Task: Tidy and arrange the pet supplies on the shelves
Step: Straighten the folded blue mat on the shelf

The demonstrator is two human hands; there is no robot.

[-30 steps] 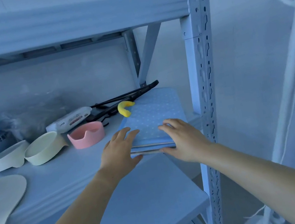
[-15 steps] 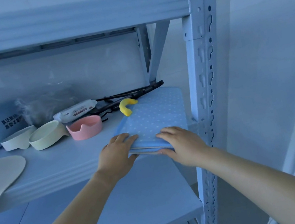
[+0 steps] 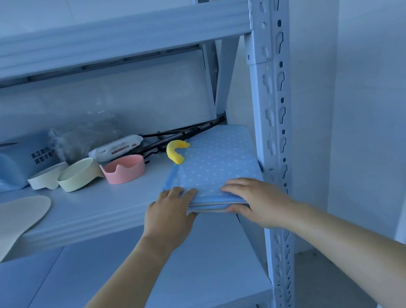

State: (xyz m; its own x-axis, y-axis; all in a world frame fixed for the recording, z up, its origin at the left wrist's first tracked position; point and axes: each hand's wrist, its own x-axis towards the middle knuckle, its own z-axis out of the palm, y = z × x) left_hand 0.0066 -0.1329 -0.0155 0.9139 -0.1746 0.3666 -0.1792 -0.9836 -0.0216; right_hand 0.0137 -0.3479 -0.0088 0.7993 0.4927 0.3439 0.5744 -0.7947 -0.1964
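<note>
Head view: at frame centre, the pad [image 3: 214, 162] lay on the shelf [image 3: 85, 215], against the post [image 3: 275, 114]; its near edge was gripped by left hand [image 3: 169, 214] and right hand [image 3: 258, 198].

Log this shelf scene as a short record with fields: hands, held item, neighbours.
surface: middle shelf
held item: blue dotted pad stack, flat at the shelf's right end beside the upright post
left hand: grips the stack's near-left corner
right hand: grips the near edge, thumb underneath
yellow toy: at the stack's far-left corner
bowls: pink bowl, cream bowl, white bowl, in a row to the left
behind bowls: wipes pack
</note>
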